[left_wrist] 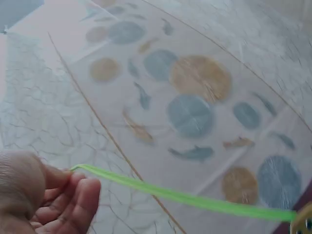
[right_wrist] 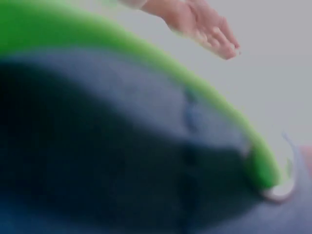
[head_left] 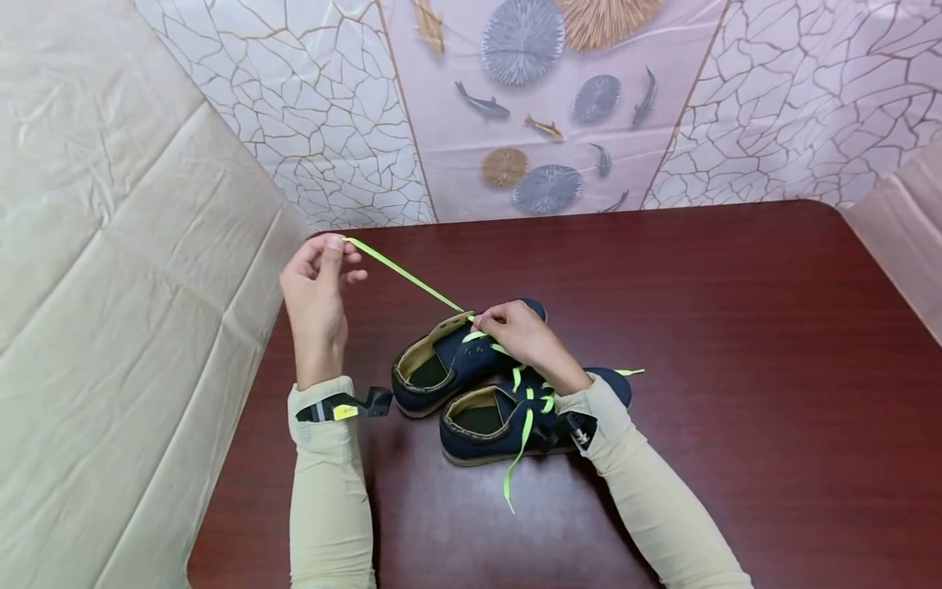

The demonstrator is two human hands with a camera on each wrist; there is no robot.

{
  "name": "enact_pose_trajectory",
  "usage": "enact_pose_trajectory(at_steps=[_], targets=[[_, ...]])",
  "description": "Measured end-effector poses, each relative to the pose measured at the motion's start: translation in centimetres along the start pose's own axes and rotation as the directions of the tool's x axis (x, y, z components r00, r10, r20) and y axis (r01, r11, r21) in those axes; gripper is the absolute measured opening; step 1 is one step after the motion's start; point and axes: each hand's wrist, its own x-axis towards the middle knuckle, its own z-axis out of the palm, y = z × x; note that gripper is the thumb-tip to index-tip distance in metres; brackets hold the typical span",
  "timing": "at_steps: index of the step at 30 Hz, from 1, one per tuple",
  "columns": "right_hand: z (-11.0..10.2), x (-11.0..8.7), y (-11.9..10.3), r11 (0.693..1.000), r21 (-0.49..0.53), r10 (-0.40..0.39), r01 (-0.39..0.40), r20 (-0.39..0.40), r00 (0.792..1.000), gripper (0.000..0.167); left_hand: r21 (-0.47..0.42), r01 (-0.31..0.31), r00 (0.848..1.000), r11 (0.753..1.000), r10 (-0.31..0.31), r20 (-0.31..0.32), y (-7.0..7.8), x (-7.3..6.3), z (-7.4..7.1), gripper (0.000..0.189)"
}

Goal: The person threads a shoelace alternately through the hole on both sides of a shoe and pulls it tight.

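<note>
Two dark blue shoes with neon green laces stand side by side, toes pointing right. My left hand (head_left: 318, 290) is raised at the far left and pinches the end of a green shoelace (head_left: 405, 274) between thumb and finger. That lace runs taut down to the eyelets of the farther shoe (head_left: 449, 368). At those eyelets my right hand (head_left: 524, 334) pinches the lace near the shoe's opening; its fingertips partly hide the spot. Under my right wrist is the nearer shoe (head_left: 478, 438), its lace end (head_left: 508, 487) trailing onto the table. The right wrist view is blurred.
Both shoes rest on a glossy reddish-brown table (head_left: 736, 368). A patterned cloth (head_left: 548, 131) hangs behind its back edge. Pale padded fabric (head_left: 132, 286) borders the left side. Another green lace tip (head_left: 629, 372) sticks out past the nearer shoe's toe.
</note>
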Motion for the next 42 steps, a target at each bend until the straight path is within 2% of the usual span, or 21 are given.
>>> enact_pose_trajectory(at_steps=[4,6,11,16,17,20,23,25,27,28,29,31,32,35,37,38,39,40,41,42], targets=[[-0.3,-0.2,-0.1,0.999,0.035,0.023,-0.024,0.041,0.999,0.03,-0.175,-0.071,0.995,0.982,0.057,-0.086,1.1,-0.1,0.0,0.012],[-0.3,-0.2,-0.2,0.998,0.047,0.038,-0.041,0.051,0.998,0.031,-0.231,-0.099,0.99,0.968,0.071,-0.126,1.7,-0.1,0.0,0.013],[-0.5,-0.3,-0.5,0.998,0.058,0.037,-0.04,0.053,0.998,0.032,-0.379,-0.132,0.974,0.916,0.048,-0.222,3.6,-0.3,-0.3,0.014],[-0.7,-0.4,-0.6,0.996,0.073,0.041,-0.045,0.061,0.997,0.03,-0.548,-0.206,0.953,0.811,0.04,-0.3,5.6,-0.6,-0.6,0.014],[-0.7,-0.4,-0.6,0.996,0.074,0.039,-0.044,0.07,0.997,0.029,-0.559,-0.221,0.95,0.8,0.047,-0.307,5.9,-0.7,-0.6,0.014],[-0.7,-0.5,-0.7,0.997,0.064,0.028,-0.035,0.104,0.994,0.026,-0.617,-0.252,0.944,0.746,0.05,-0.326,6.6,-0.9,-0.7,0.018],[-0.6,-0.6,-0.6,1.0,0.024,0.007,-0.01,0.117,0.993,0.023,-0.686,-0.292,0.937,0.666,0.056,-0.345,7.5,-1.1,-1.1,0.024],[-0.5,-0.6,-0.6,1.0,-0.013,-0.011,0.013,0.11,0.994,0.022,-0.734,-0.329,0.926,0.594,0.05,-0.374,8.2,-1.3,-1.5,0.028],[-0.4,-0.6,-0.6,0.999,-0.04,-0.019,0.023,0.097,0.995,0.022,-0.753,-0.371,0.914,0.544,0.068,-0.401,8.8,-1.6,-1.8,0.029],[-0.4,-0.6,-0.6,0.998,-0.053,-0.024,0.029,0.093,0.995,0.022,-0.751,-0.39,0.906,0.533,0.077,-0.416,9.0,-1.7,-2.1,0.03],[-0.4,-0.5,-0.6,0.998,-0.055,-0.024,0.029,0.09,0.996,0.022,-0.747,-0.398,0.902,0.532,0.077,-0.426,9.2,-1.8,-2.2,0.03],[-0.4,-0.5,-0.7,0.998,-0.056,-0.018,0.023,0.08,0.997,0.023,-0.722,-0.394,0.902,0.568,0.089,-0.422,9.2,-1.9,-2.1,0.028],[-0.5,-0.6,-0.7,0.999,-0.048,-0.018,0.021,0.076,0.997,0.023,-0.701,-0.377,0.909,0.605,0.095,-0.406,9.0,-2.0,-1.9,0.026],[-1.1,-1.1,-1.2,0.999,-0.022,-0.032,0.034,0.051,0.998,0.025,-0.582,-0.292,0.944,0.759,0.131,-0.303,7.9,-2.4,-0.6,0.015],[-1.8,-1.8,-2.2,0.997,0.026,-0.074,0.073,0.032,0.997,0.025,-0.438,-0.249,0.966,0.864,0.187,-0.179,6.9,-2.9,0.6,0.01],[-2.1,-2.2,-2.8,0.992,0.067,-0.107,0.106,0.022,0.994,0.025,-0.344,-0.24,0.97,0.908,0.215,-0.11,6.5,-3.2,1.3,0.009],[-2.4,-2.7,-3.5,0.984,0.11,-0.14,0.138,0.009,0.99,0.025,-0.244,-0.244,0.969,0.939,0.245,-0.029,6.1,-3.5,1.9,0.01],[-2.7,-3.2,-4.2,0.97,0.168,-0.175,0.173,-0.002,0.985,0.026,-0.151,-0.259,0.961,0.954,0.271,0.058,5.7,-3.8,2.4,0.011],[-2.8,-3.7,-4.9,0.95,0.23,-0.216,0.212,-0.009,0.976,0.028,-0.054,-0.281,0.947,0.958,0.286,0.149,5.3,-4.1,3.0,0.011],[-3.0,-4.2,-5.6,0.926,0.289,-0.25,0.243,-0.014,0.968,0.029,0.038,-0.31,0.925,0.95,0.292,0.242,5.0,-4.3,3.4,0.011]])
